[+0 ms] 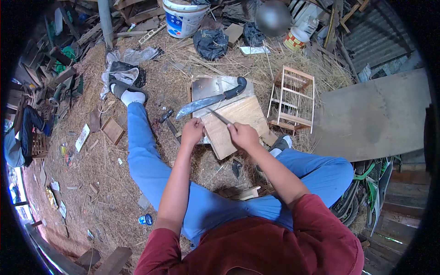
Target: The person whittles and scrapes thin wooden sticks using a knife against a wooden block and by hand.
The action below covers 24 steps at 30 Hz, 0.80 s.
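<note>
1. Head view, body: sits low on straw-littered ground (105, 183), legs in blue trousers (149, 169) spread to either side of a pale wooden board (243, 119).
2. Head view, right hand (244, 137): closed around a slim dark blade (220, 117), grip end hidden in the fist. Points forward and left, tip out past the fingers, above the board's far left part. Rests over the middle of the board.
3. Head view, left hand (193, 132): fingers curled in narrow, just beside the board's left edge, left of the blade and well apart from the right hand. Cannot tell of anything pinched there, nor of contact with the edge.
4. Head view, beyond the hands: along the board's far side, a broad curved machete (201, 105) with black handle, lying across a grey panel (201, 85), tip toward the left.
5. Head view, to the sides: near the left hand, a hammer (166, 116); farther left, a shallow wooden tray (112, 131). Right of the board, a slatted wooden frame (297, 90), then a large flat sheet (373, 119).
</note>
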Motion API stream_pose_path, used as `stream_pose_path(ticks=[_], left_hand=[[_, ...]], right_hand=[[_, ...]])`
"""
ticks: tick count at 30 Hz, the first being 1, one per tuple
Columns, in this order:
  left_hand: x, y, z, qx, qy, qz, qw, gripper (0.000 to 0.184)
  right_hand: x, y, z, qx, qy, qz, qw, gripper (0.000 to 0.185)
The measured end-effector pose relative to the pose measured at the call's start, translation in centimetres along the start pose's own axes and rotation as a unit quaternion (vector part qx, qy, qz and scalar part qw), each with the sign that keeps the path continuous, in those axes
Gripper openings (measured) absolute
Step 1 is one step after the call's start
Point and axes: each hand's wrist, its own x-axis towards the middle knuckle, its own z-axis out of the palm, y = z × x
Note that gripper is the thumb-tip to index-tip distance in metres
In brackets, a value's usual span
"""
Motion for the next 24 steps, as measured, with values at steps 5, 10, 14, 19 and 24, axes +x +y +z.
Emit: stream_pose_path(ticks=[5,10,14,19,24], left_hand=[[0.5,-0.7,-0.1,-0.043,-0.016,-0.018,0.999,0.017],[-0.1,0.5,-0.8,-0.127,-0.066,-0.062,0.988,0.015],[0.7,-1.4,-0.8,-0.127,-0.066,-0.039,0.989,0.014],[0.7,-1.4,-0.5,-0.121,-0.059,-0.043,0.99,0.012],[0.3,-1.2,-0.3,-0.113,-0.028,-0.03,0.993,0.013]], right_hand=[[-0.9,-0.2,0.7,-0.028,-0.047,-0.07,0.996,0.048],[-0.5,-0.3,1.2,-0.012,-0.024,-0.045,0.999,0.049],[0.4,-0.2,0.3,-0.022,-0.037,-0.057,0.997,0.049],[-0.6,-1.1,0.4,-0.043,-0.063,-0.075,0.994,0.051],[0.5,-0.4,0.2,-0.009,-0.03,-0.018,0.999,0.049]])
